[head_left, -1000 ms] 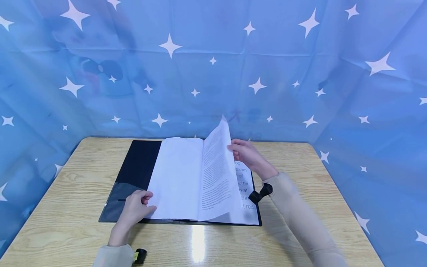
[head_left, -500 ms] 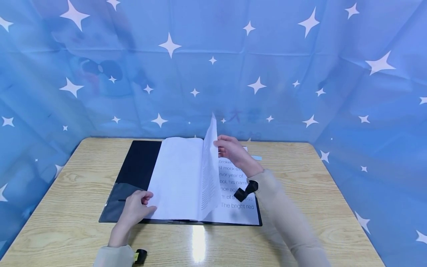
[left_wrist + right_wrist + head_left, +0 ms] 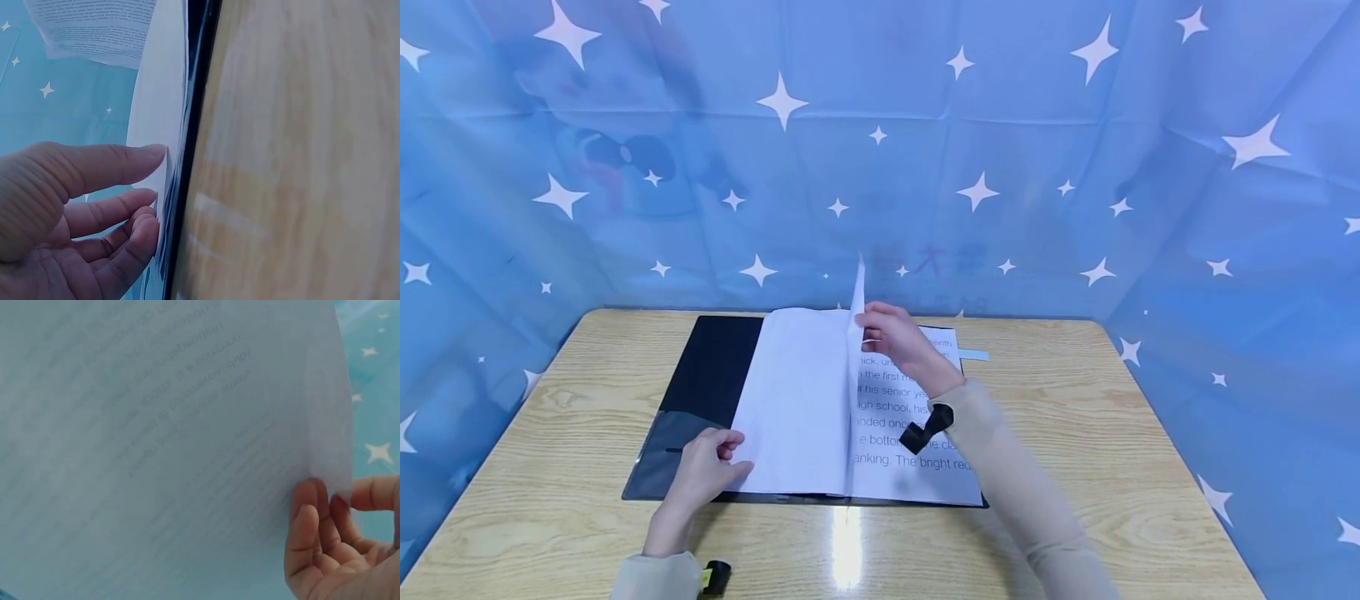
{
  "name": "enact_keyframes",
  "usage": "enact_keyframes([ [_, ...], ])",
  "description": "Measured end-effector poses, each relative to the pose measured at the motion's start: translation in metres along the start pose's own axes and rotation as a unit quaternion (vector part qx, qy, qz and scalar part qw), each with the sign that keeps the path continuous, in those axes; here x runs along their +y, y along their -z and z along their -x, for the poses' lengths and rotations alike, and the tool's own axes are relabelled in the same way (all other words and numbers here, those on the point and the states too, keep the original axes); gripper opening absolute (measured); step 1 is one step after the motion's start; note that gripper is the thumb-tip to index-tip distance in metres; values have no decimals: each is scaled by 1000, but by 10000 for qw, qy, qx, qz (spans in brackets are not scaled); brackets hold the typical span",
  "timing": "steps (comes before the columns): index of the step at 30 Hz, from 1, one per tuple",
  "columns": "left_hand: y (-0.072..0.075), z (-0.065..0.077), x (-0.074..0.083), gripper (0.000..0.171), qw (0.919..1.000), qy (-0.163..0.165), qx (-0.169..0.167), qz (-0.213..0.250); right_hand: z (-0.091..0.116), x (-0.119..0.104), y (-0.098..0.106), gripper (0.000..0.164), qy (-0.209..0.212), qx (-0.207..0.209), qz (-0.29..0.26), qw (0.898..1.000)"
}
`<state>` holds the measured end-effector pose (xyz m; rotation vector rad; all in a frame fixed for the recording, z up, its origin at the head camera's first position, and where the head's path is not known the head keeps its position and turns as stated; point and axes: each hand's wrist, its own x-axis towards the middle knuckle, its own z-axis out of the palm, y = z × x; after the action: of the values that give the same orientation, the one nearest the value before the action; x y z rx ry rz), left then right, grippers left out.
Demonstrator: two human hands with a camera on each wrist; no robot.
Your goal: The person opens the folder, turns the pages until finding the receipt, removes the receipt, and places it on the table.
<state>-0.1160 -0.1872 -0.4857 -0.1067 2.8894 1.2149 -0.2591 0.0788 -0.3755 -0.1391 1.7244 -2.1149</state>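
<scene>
A black folder (image 3: 726, 358) lies open on the table with white sheets in it. My right hand (image 3: 895, 333) pinches the far outer edge of one page (image 3: 855, 358), which stands nearly upright at the middle fold. In the right wrist view, thumb and fingertips hold that page (image 3: 187, 425) by its edge, and print shows faintly through it. My left hand (image 3: 707, 462) grips the near left corner of the left-hand sheets (image 3: 797, 400), thumb on top and curled fingers at their edge. Beneath the raised page, a right-hand sheet (image 3: 917, 479) carries large print.
A wooden table (image 3: 1075, 517) bears the folder. A light blue tab (image 3: 974, 355) sticks out past the folder's right side. Behind the table hangs a blue curtain (image 3: 880, 167) with white stars. A black wrist strap (image 3: 927, 427) is on the right sleeve.
My right hand has moved left, swinging the pinched page from a right-leaning slant to nearly upright. More of the large-print sheet and the blue tab now show. The left hand has stayed still.
</scene>
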Motion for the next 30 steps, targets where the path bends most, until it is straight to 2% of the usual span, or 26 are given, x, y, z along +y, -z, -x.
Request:
enact_keyframes([
  [7,0,0,0,24,9998,-122,137,-50,-7,4,-16,5,-91,185,240,9995],
  [14,-1,0,1,18,9989,-260,382,-89,-14,11,-29,2,-139,147,270,9994],
  [20,1,2,5,15,9985,-313,443,62,-17,15,-39,4,-164,125,394,9990],
  [24,6,3,11,12,9938,-806,741,181,-19,17,-44,5,-164,144,408,9989],
  [27,10,4,18,10,9854,-1285,1092,250,-20,20,-49,9,-233,148,465,9985],
  [30,14,5,25,10,9774,-1590,1358,313,-21,22,-54,11,-264,129,493,9983],
])
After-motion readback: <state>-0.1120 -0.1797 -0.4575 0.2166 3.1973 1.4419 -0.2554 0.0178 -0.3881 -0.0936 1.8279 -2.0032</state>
